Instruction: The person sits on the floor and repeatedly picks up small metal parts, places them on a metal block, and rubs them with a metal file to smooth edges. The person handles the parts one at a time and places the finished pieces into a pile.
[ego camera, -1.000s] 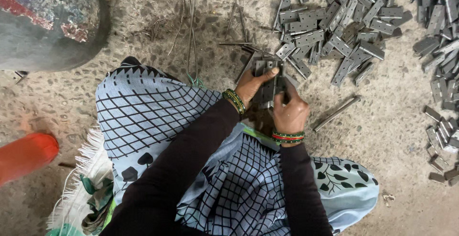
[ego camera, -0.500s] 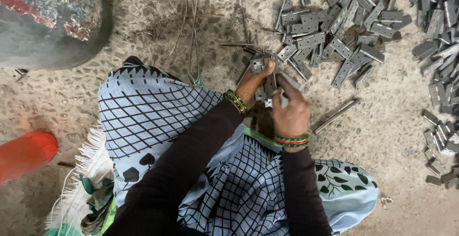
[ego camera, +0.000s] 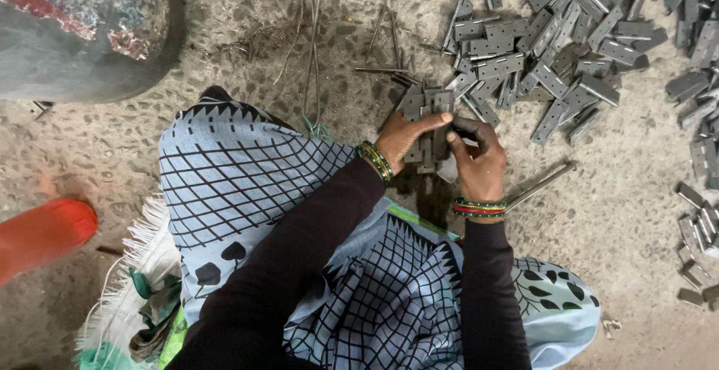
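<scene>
Currently both hands, left hand (ego camera: 401, 136) and right hand (ego camera: 475, 162), grip a stack of hinges (ego camera: 428, 126), long axis running away from the person.

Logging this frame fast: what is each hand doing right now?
Left hand: closed on the grey metal hinge, fingers across its top.
Right hand: closed on the same hinge from the other side.

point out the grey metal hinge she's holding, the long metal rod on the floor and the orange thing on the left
grey metal hinge (ego camera: 428, 126), head view, on the leaf between the two hands
long thin metal rod (ego camera: 543, 183), head view, on the middle of its shaft
orange rounded object (ego camera: 41, 231), head view, on its upper surface
</scene>
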